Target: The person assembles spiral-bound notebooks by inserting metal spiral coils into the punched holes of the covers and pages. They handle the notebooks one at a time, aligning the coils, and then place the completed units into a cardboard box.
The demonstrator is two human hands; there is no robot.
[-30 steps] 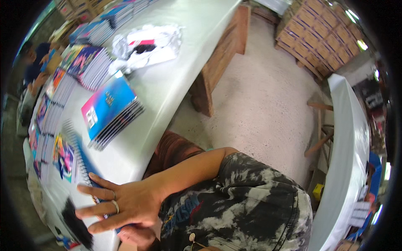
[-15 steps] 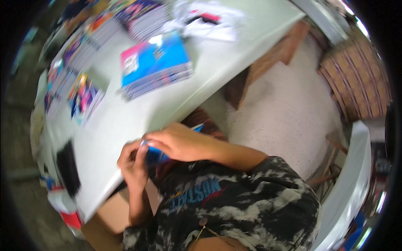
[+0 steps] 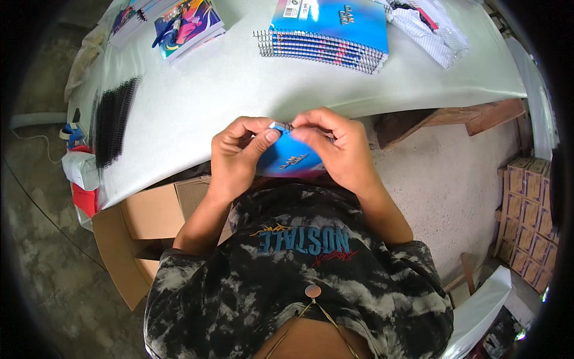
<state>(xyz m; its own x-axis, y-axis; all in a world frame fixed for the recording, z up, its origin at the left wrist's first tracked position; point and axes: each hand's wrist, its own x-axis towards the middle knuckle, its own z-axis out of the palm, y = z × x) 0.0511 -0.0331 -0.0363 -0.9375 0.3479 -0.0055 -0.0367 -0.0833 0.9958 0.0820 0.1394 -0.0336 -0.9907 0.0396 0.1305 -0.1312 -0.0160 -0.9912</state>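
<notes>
A blue notebook point(image 3: 292, 157) is held over my lap, just off the table's front edge, with its bound edge pointing away from me. My left hand point(image 3: 239, 157) grips its far left corner, the thumb on the cover and the fingers curled behind. At that same edge my right hand point(image 3: 341, 146) pinches a dark spiral coil point(image 3: 288, 126) between thumb and fingertips. The right fingers hide much of the coil. Beyond the hands, a stack of blue spiral notebooks point(image 3: 332, 36) lies on the table.
Black spiral coils point(image 3: 116, 119) lie in a bundle on the white table point(image 3: 185, 113). Colourful notebooks point(image 3: 190, 27) sit at the back left with a pen on top. An open cardboard box point(image 3: 152, 212) stands below the table's front left. Stacked small brown boxes point(image 3: 526, 215) are at the far right.
The view has swung, so the table and notebooks appear shifted. My right hand has drawn back from over the left and now sits beside it at the notebook's edge, exposing the cover.
</notes>
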